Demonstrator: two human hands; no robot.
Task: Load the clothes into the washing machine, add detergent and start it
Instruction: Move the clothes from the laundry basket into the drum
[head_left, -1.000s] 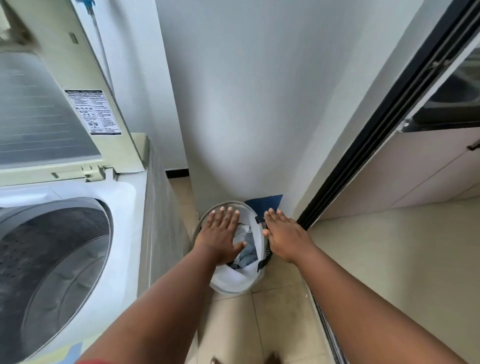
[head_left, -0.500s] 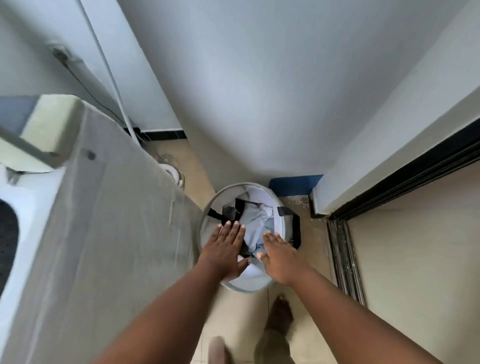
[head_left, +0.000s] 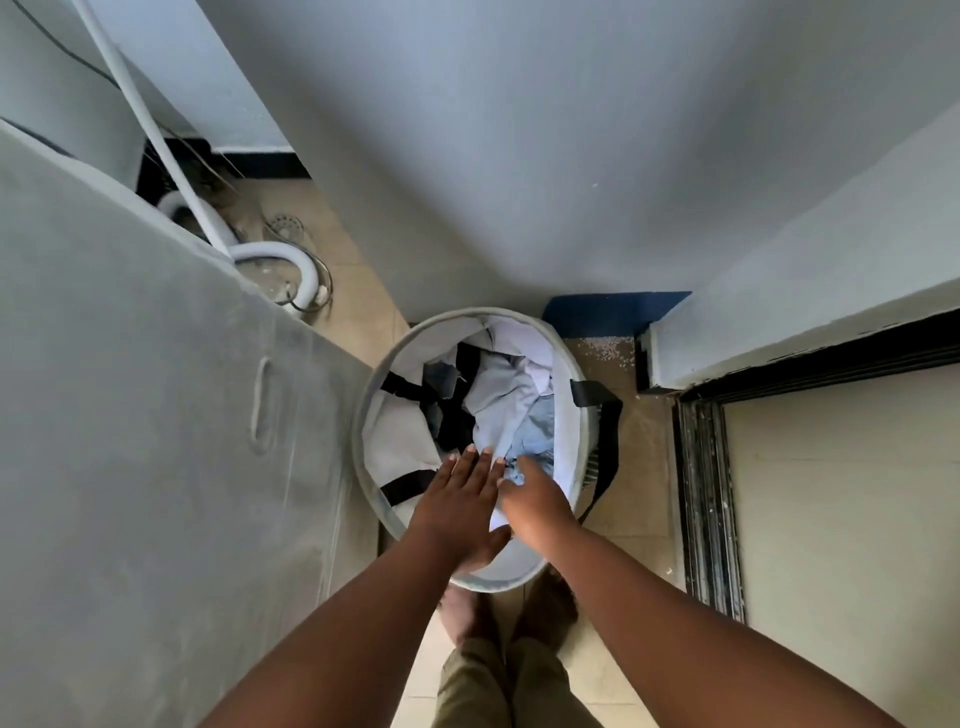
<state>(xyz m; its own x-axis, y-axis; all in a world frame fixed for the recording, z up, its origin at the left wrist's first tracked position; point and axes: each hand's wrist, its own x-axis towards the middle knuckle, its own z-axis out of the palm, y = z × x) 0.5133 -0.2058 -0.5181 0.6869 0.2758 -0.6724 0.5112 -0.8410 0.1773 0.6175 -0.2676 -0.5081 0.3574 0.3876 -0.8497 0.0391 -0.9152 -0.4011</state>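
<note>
A round white laundry basket (head_left: 371, 415) with black strap handles stands on the tiled floor against the wall. Inside it lie crumpled clothes (head_left: 506, 402), white, pale blue and black. My left hand (head_left: 460, 512) is flat over the near part of the basket, fingers straight and together, holding nothing. My right hand (head_left: 535, 501) reaches into the basket beside it, its fingertips curled down into the pale blue cloth. The grey side wall of the washing machine (head_left: 156, 441) fills the left; its tub is out of view.
A white drain hose (head_left: 270, 254) curls on the floor behind the machine near a floor drain. A blue mat (head_left: 613, 312) lies behind the basket. A black sliding-door track (head_left: 706, 499) runs along the right. My bare feet stand just in front of the basket.
The view has tipped down and come closer to the basket; the machine's tub has left the view. Both hands have moved into the basket and my right fingertips now dig into the clothes.
</note>
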